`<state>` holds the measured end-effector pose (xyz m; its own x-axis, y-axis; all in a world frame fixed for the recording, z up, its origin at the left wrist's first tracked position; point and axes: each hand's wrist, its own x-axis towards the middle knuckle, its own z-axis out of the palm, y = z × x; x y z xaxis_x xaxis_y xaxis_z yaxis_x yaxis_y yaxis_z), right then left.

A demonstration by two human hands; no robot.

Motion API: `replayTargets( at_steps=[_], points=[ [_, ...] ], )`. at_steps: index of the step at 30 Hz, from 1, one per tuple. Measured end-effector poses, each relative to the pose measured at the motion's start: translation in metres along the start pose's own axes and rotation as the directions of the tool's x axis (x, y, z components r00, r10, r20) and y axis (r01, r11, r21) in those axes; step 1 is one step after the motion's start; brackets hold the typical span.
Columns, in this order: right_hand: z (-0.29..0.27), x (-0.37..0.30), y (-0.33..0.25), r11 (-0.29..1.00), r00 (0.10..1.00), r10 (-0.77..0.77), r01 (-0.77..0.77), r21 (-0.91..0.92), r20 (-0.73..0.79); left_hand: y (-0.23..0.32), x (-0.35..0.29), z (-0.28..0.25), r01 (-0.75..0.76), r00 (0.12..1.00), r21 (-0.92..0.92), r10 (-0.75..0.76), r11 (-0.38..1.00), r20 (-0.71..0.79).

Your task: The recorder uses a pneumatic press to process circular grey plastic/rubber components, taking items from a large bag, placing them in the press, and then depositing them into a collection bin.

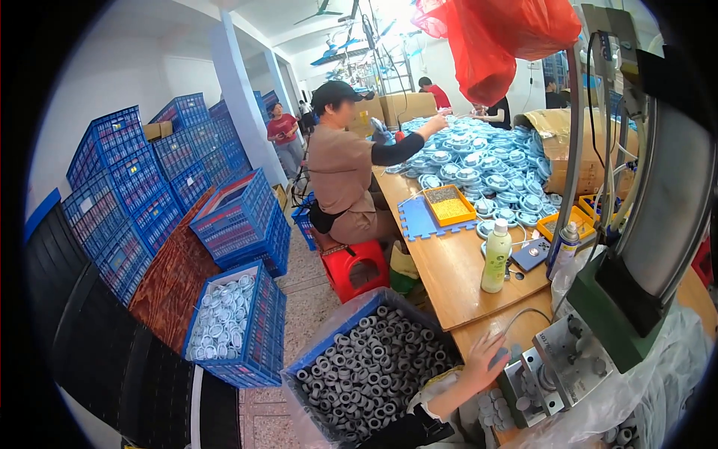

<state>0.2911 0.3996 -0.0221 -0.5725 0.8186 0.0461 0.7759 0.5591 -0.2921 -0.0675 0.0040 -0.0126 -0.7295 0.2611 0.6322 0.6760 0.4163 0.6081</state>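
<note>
My left hand (pixel 473 368) reaches in from the lower edge in a black sleeve. Between its thumb and fingers is a small grey disc (pixel 496 358), partly covered by the fingers. Just right of the hand stands a bench press, with a metal fixture (pixel 550 378) under its green head (pixel 621 310). Several flat grey discs (pixel 493 410) lie in a heap below the hand, beside the fixture. Left of my forearm, a plastic-lined blue crate (pixel 340 323) is full of grey rings (pixel 366 367). My right hand does not show.
On the wooden table (pixel 434 273) stand a pale green bottle (pixel 496 256), a spray can (pixel 562 248) and a yellow tray (pixel 449 204), before a large pile of light blue round parts (pixel 486 161). A co-worker (pixel 340 165) sits on a red stool (pixel 355 269). Blue crates (pixel 239 217) stand left.
</note>
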Motion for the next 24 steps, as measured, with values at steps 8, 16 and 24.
replayTargets(
  at_steps=[8,16,24],
  points=[
    [-0.054,-0.073,-0.121,0.679,0.978,-0.132,0.208,0.704,-0.162,0.113,0.031,0.03,0.17,0.96,-0.518,-0.022,0.838,0.28],
    [-0.044,-0.09,-0.249,0.534,0.95,-0.291,0.26,0.804,-0.114,0.134,0.029,0.01,0.028,0.997,-0.311,-0.002,0.95,0.083],
    [-0.044,-0.067,-0.318,0.637,0.922,-0.385,0.299,0.711,-0.043,0.019,0.009,-0.049,0.278,0.879,-0.152,-0.315,0.949,-0.359]
  ],
)
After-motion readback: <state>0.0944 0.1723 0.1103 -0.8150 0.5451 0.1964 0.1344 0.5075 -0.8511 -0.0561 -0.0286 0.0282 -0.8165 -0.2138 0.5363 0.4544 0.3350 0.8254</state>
